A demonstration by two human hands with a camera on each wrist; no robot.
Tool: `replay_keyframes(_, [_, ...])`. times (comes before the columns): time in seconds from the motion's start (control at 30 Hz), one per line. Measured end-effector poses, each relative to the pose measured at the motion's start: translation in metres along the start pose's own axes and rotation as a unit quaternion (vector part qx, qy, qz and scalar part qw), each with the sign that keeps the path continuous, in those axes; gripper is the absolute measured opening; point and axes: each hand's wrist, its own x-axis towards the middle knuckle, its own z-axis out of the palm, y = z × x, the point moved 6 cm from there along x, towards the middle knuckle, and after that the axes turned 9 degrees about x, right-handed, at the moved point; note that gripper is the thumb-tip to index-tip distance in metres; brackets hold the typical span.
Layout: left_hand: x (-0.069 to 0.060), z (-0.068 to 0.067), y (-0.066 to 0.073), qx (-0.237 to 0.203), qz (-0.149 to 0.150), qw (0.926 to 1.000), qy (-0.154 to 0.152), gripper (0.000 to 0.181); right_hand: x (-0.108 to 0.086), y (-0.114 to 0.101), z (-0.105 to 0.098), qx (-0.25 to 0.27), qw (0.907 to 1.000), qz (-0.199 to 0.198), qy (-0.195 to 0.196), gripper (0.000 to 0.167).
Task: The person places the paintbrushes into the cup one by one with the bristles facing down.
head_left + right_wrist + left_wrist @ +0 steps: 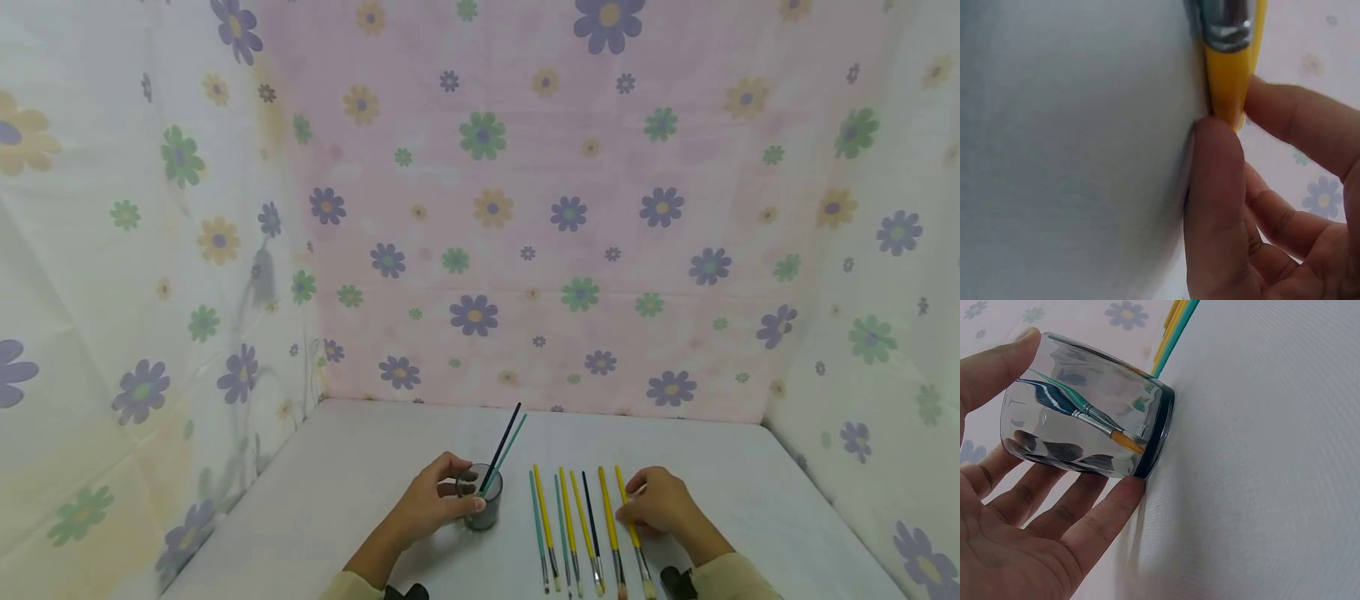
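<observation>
A clear glass [482, 517] stands on the white table, with a dark blue paintbrush [503, 442] and a teal paintbrush [512, 442] leaning in it, bristles down. My left hand [431, 504] holds this glass from the left side. In the left wrist view, thumb and fingers reach around the glass [1085, 412], and both brush heads show through its wall. My right hand [663, 504] pinches the yellow paintbrush [621, 483] at the right end of a row. The right wrist view has thumb and index finger on its yellow handle [1229, 81], just past the metal ferrule.
Several more paintbrushes lie side by side between the hands, bristles toward me: a teal one [537, 517], a dark blue one [589, 512] and a yellow one [609, 517] among them. Flower-patterned cloth [525, 167] encloses the table [375, 442] at the back and sides.
</observation>
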Motion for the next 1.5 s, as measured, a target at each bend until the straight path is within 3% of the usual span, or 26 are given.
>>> replay_keyframes(0.6, [0.000, 0.000, 0.000, 0.001, 0.001, 1.0000, 0.002, 0.066, 0.003, 0.014, -0.017, 0.065, 0.9961, 0.047, -0.037, 0.041])
replay_keyframes(0.9, [0.000, -0.001, -0.001, 0.001, -0.002, 1.0000, 0.000, 0.066, 0.019, 0.020, -0.023, 0.116, 0.9912, 0.051, -0.037, 0.051])
replay_keyframes(1.03, [-0.001, 0.000, 0.000, 0.001, -0.003, 1.0000, -0.002, 0.067, 0.016, 0.009, -0.024, 0.160, 0.9860, 0.035, -0.032, 0.052])
replay_keyframes(1.3, [0.000, -0.001, 0.000, 0.002, -0.003, 1.0000, 0.003, 0.065, 0.003, -0.033, -0.033, 0.212, 0.9749, -0.060, -0.029, 0.054])
replay_keyframes(1.5, [0.000, -0.001, 0.000, 0.003, -0.001, 1.0000, 0.002, 0.064, -0.002, -0.061, -0.039, 0.256, 0.9632, -0.080, 0.004, 0.052])
